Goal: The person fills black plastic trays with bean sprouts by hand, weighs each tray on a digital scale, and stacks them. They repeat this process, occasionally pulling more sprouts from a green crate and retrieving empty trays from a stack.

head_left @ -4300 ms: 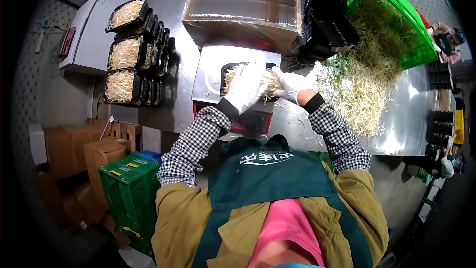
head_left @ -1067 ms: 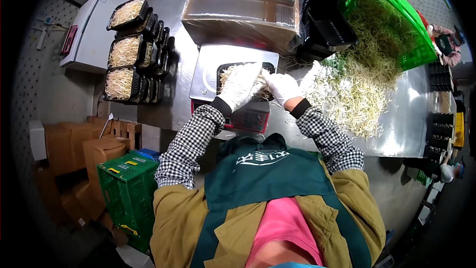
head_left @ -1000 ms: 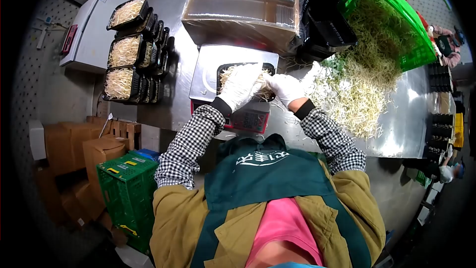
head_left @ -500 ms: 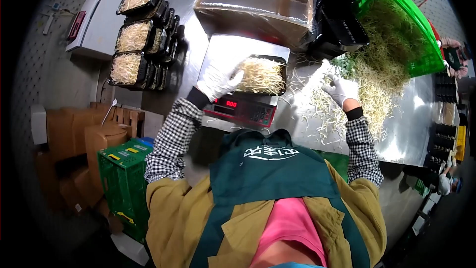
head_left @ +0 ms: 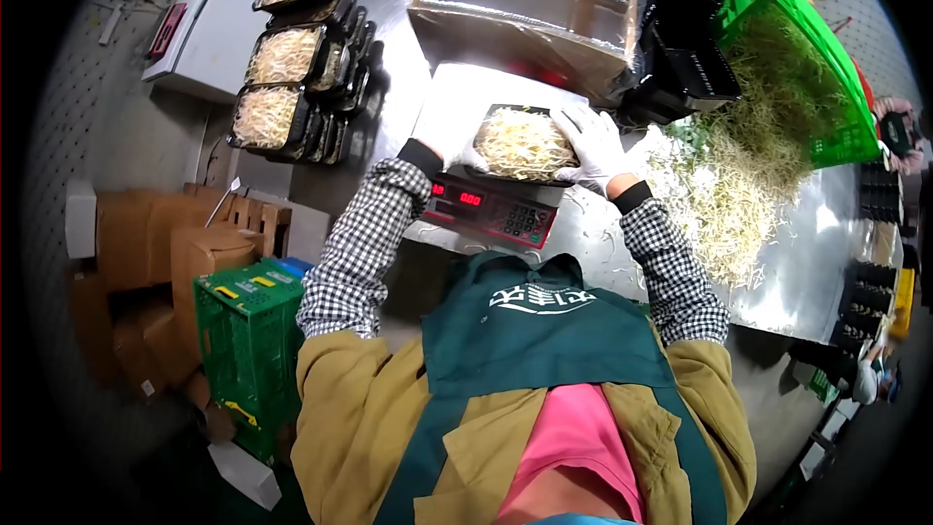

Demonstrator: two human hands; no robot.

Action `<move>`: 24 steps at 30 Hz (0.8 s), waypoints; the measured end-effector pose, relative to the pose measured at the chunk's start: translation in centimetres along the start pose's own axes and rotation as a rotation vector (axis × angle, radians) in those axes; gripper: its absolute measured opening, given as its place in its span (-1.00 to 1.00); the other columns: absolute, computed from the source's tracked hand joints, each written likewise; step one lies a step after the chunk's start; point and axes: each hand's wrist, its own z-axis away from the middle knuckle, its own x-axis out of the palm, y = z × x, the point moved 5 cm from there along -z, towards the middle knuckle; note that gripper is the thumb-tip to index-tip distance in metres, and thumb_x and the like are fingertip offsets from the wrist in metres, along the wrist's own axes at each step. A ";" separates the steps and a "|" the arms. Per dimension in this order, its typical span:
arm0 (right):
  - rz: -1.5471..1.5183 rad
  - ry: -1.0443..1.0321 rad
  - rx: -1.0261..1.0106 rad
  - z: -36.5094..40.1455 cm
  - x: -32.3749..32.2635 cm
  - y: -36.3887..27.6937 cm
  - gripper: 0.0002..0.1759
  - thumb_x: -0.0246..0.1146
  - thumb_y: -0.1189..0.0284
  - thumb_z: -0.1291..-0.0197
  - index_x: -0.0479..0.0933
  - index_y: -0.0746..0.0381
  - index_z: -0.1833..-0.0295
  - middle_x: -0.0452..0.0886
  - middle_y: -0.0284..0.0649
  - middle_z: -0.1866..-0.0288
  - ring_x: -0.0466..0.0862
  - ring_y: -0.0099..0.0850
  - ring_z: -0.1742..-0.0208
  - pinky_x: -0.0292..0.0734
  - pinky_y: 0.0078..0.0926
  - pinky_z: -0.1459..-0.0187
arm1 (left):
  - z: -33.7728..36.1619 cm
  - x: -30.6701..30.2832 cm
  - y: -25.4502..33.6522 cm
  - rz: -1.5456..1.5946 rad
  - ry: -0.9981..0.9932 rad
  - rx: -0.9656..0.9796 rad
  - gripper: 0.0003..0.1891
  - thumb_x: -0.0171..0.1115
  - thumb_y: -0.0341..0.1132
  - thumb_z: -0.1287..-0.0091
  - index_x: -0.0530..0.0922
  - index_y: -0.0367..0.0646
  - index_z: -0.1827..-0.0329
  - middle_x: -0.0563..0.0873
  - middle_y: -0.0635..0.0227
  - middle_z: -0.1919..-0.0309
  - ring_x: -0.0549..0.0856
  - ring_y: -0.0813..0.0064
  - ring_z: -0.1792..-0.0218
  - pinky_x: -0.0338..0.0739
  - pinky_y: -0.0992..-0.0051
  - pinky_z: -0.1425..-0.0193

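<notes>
A black plastic tray filled with bean sprouts point(head_left: 525, 144) is on the plate of a digital scale point(head_left: 501, 217), whose red display reads 0.00. At the tray's left end is my left hand point(head_left: 450, 131), white-gloved, with its thumb against the near left corner and its other fingers partly hidden. My right hand point(head_left: 595, 148), also gloved, grips the right end, fingers along the far side and thumb at the near corner. Right of the scale, a loose heap of bean sprouts point(head_left: 724, 219) spreads over the metal table point(head_left: 792, 277).
Stacked trays of sprouts point(head_left: 282, 58) stand at the left. A box with a clear plastic cover point(head_left: 530, 15) and empty black trays point(head_left: 685, 68) are behind the scale. A tilted green crate point(head_left: 846, 126) spills sprouts at the right. Below left stand a green crate point(head_left: 248, 350) and cardboard boxes point(head_left: 146, 243).
My right hand has moved left from the sprout heap to the tray's right end. My left hand remains at the left end. The whole view has shifted slightly.
</notes>
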 end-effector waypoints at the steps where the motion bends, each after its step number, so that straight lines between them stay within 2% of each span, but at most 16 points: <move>1: -0.038 0.018 -0.022 0.1 -0.3 0.1 0.13 0.61 0.12 0.27 0.27 0.10 -0.49 0.37 -0.13 -0.44 0.34 -0.14 -0.47 0.18 -0.06 -0.45 | 0.3 -0.3 0.1 0.030 -0.019 0.017 0.05 0.65 -0.10 0.23 0.31 -0.19 -0.40 0.49 -0.07 -0.25 0.44 -0.11 -0.31 0.32 0.08 -0.43; 2: -0.092 0.011 -0.027 0.6 -0.8 0.5 0.15 0.62 0.16 0.27 0.25 0.14 -0.50 0.42 -0.06 -0.39 0.43 -0.08 -0.39 0.31 -0.15 -0.39 | 0.9 -0.3 -0.3 0.088 -0.020 -0.001 0.03 0.59 -0.16 0.16 0.27 -0.22 -0.45 0.47 -0.08 -0.28 0.42 -0.10 -0.34 0.30 0.08 -0.45; 3: -0.163 0.095 -0.060 1.0 -1.1 0.7 0.15 0.62 0.19 0.26 0.23 0.17 -0.51 0.47 -0.01 -0.36 0.49 -0.03 -0.32 0.39 -0.19 -0.34 | 1.5 -1.1 -0.2 0.147 -0.062 0.005 0.03 0.54 -0.19 0.09 0.22 -0.25 -0.50 0.44 -0.10 -0.32 0.41 -0.08 -0.37 0.28 0.10 -0.48; 5: -0.231 0.127 -0.028 1.5 -1.7 0.1 0.13 0.60 0.19 0.22 0.23 0.18 -0.52 0.47 0.04 -0.35 0.50 0.00 -0.30 0.41 -0.17 -0.33 | 1.9 -1.4 0.8 0.240 -0.043 0.049 0.03 0.53 -0.18 0.05 0.20 -0.28 -0.52 0.40 -0.13 -0.36 0.38 -0.05 -0.40 0.25 0.11 -0.50; 6: -0.251 0.108 0.001 1.3 -1.7 -0.6 0.10 0.58 0.20 0.16 0.21 0.18 -0.52 0.47 0.07 -0.34 0.50 0.01 -0.29 0.42 -0.16 -0.32 | 1.8 -0.9 1.8 0.331 -0.027 -0.003 -0.02 0.52 -0.14 -0.01 0.24 -0.27 -0.51 0.39 -0.13 -0.37 0.37 -0.05 -0.41 0.23 0.11 -0.52; 7: -0.276 0.101 0.047 1.0 -1.8 -1.3 -0.05 0.49 0.23 0.02 0.25 0.18 -0.50 0.49 0.05 -0.33 0.52 -0.03 -0.29 0.44 -0.17 -0.30 | 1.5 -1.1 4.0 0.316 0.017 -0.069 -0.09 0.49 -0.09 -0.11 0.27 -0.25 -0.50 0.42 -0.09 -0.36 0.39 -0.05 -0.39 0.21 0.11 -0.52; 9: -0.188 0.114 -0.033 0.2 -0.3 -1.8 -0.20 0.39 0.29 -0.11 0.29 0.16 -0.48 0.50 -0.02 -0.33 0.55 -0.09 -0.25 0.47 -0.19 -0.25 | 0.3 0.4 6.2 0.209 0.125 0.003 -0.20 0.41 -0.13 -0.21 0.29 -0.23 -0.48 0.44 -0.05 -0.35 0.40 -0.06 -0.38 0.21 0.11 -0.51; 11: -0.208 0.168 -0.006 -0.3 0.4 -2.0 -0.49 0.31 0.36 -0.19 0.53 0.03 -0.29 0.66 -0.11 -0.08 0.66 -0.14 -0.05 0.58 -0.25 -0.03 | -0.2 2.9 6.4 0.180 0.170 0.053 -0.28 0.35 -0.19 -0.26 0.32 -0.23 -0.46 0.46 -0.02 -0.35 0.40 -0.05 -0.39 0.22 0.11 -0.50; 13: -0.362 0.253 0.029 -0.2 0.3 -1.6 -0.64 0.30 0.39 -0.18 0.66 -0.02 -0.12 0.69 -0.14 0.11 0.67 -0.15 0.06 0.59 -0.28 0.05 | -0.3 3.6 6.4 0.161 0.205 0.082 -0.33 0.32 -0.24 -0.28 0.34 -0.23 -0.44 0.47 0.00 -0.35 0.40 -0.04 -0.39 0.23 0.10 -0.50; 17: -0.286 0.233 -0.015 1.2 -0.3 1.8 -0.71 0.34 0.38 -0.14 0.70 -0.02 -0.02 0.64 -0.18 0.25 0.65 -0.16 0.15 0.58 -0.30 0.11 | 0.0 3.5 6.6 0.149 0.217 0.073 -0.36 0.31 -0.28 -0.27 0.36 -0.23 -0.42 0.48 0.02 -0.34 0.41 -0.02 -0.39 0.23 0.09 -0.49; 19: -0.429 0.152 0.036 3.0 -2.3 5.1 -0.71 0.36 0.33 -0.12 0.70 -0.02 -0.01 0.68 -0.21 0.18 0.66 -0.18 0.11 0.58 -0.30 0.11 | -0.1 3.3 6.8 0.148 0.220 0.068 -0.36 0.31 -0.28 -0.26 0.36 -0.23 -0.42 0.48 0.03 -0.35 0.41 -0.01 -0.39 0.22 0.09 -0.50; 21: -0.170 -0.203 0.324 4.6 -2.3 9.3 -0.70 0.40 0.25 -0.09 0.71 -0.03 0.01 0.71 -0.23 0.06 0.67 -0.18 0.03 0.58 -0.30 0.02 | 0.0 3.3 6.9 0.149 0.224 0.079 -0.35 0.31 -0.29 -0.26 0.36 -0.23 -0.43 0.46 0.04 -0.37 0.40 -0.01 -0.40 0.22 0.08 -0.50; 22: 0.083 -0.363 0.382 5.0 -2.1 10.5 -0.57 0.41 0.19 -0.08 0.67 0.01 -0.10 0.69 -0.21 -0.08 0.65 -0.16 -0.07 0.55 -0.27 -0.12 | 0.0 3.2 7.0 0.128 0.220 0.083 -0.34 0.29 -0.28 -0.27 0.33 -0.21 -0.46 0.44 0.05 -0.39 0.39 -0.01 -0.40 0.20 0.09 -0.51; 24: -0.030 -0.071 0.246 5.0 -3.6 8.0 -0.46 0.42 0.20 -0.07 0.59 0.05 -0.21 0.65 -0.16 -0.16 0.63 -0.14 -0.13 0.51 -0.25 -0.20 | 0.2 2.8 7.4 0.089 0.215 0.086 -0.33 0.27 -0.27 -0.28 0.32 -0.21 -0.47 0.43 0.06 -0.40 0.39 0.01 -0.41 0.19 0.09 -0.52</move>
